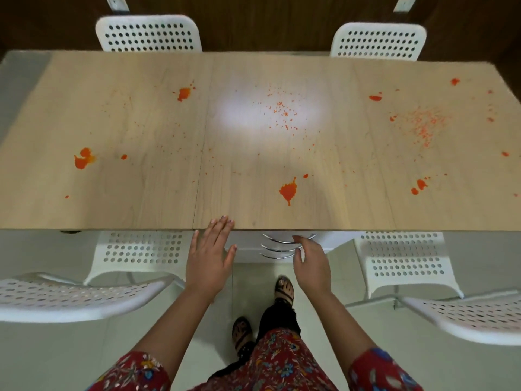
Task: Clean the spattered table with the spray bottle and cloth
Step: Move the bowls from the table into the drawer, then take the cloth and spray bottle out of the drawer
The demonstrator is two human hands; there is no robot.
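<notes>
Nearest the camera, red flowered sleeves (383,371) are covering both forearms, and sandalled feet (242,331) are standing on the pale floor (56,356) below and between the arms.

The left hand (210,255) is reaching forward with its fingers spread flat and wide, holding nothing; its fingertips (222,221) are lying over the near edge of the desk (141,193), though whether they are pressing on it cannot be told. The right hand (311,262) is hanging just short of that edge, loosely curled and half open, also holding nothing. Just beyond and beside the right hand, under the desk edge, curved metal handles (279,246) are showing on a white drawer unit (248,244).

Outward of each hand, white perforated chairs are sitting at the near side: one (141,252) to the left of the left hand, one (406,258) to the right of the right hand, with two more chair backs (70,297) at the lower corners.

Past the fingertips, the wooden desk is stretching away, spattered with orange-red splotches. The closest big splotch (288,191) is lying just ahead of the right hand. Others (82,160) are lying far left of the left hand and far right (420,184). Further on, fine specks (282,111) are scattering across the middle, and another blotch (183,93) is sitting ahead of the left hand.

Beyond the far edge, two more white chairs (148,33) are standing.

No spray bottle or cloth is in view.
</notes>
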